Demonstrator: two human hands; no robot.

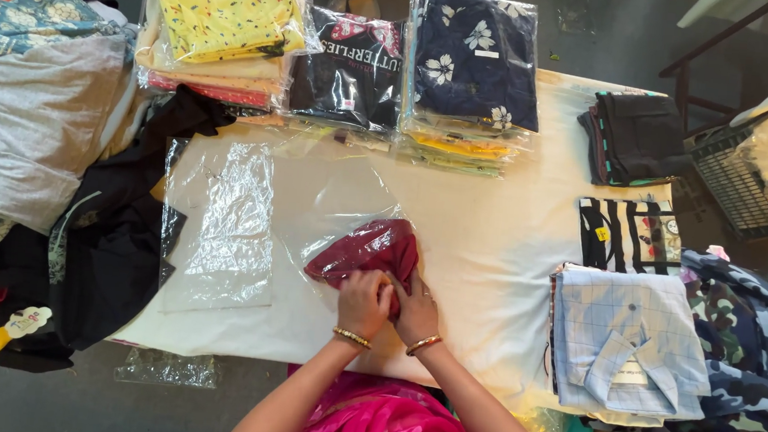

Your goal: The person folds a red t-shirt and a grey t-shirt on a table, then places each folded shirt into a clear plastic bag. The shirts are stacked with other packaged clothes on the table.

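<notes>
At the white packing table, we clasp our left hand and right hand tightly on the near end of a folded maroon garment, lying half inside a clear plastic bag, beside empty bags.

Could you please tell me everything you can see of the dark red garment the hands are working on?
The dark red garment is soft cloth, bunched into a rumpled bundle and partly inside a clear plastic bag that shines over it. It lies on the white table, near its front edge. The left hand and right hand press together on its near end. No print or label shows.
</notes>
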